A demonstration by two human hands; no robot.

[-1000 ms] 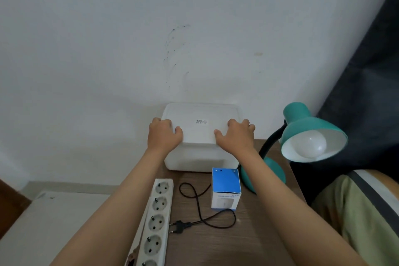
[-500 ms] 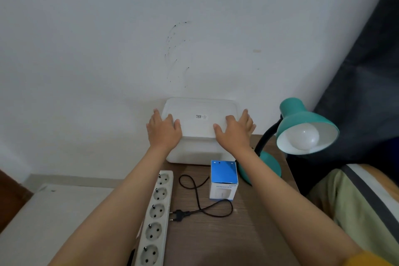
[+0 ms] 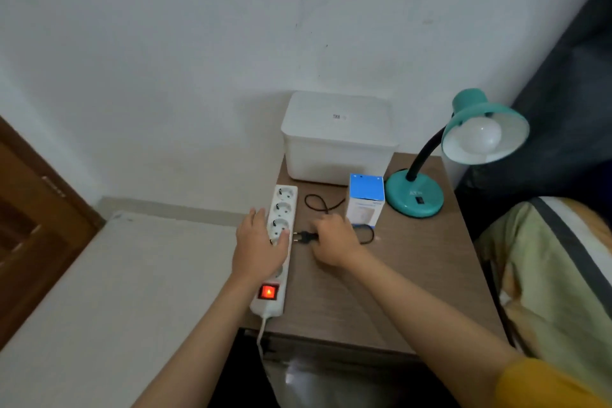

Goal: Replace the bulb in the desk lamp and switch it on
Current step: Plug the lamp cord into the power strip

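A teal desk lamp (image 3: 415,197) stands at the table's back right, its shade tilted toward me with a white bulb (image 3: 481,137) unlit inside. A blue and white bulb box (image 3: 366,200) stands upright in front of the white bin. My left hand (image 3: 260,243) lies flat on the white power strip (image 3: 280,209), whose red switch (image 3: 267,292) glows. My right hand (image 3: 332,240) grips the lamp's black plug (image 3: 303,237), its pins pointing at the strip and just short of it. The black cord (image 3: 318,203) loops behind my hand.
A white lidded bin (image 3: 337,139) sits against the wall at the back of the brown table (image 3: 414,275). A dark curtain and a bed with a striped cover are to the right. A wooden door is at the far left. A pale surface lies left of the table.
Both hands have left the white bin's lid and come down to the table. The left now rests on the power strip, the right has taken hold of the plug. The view has tilted down.
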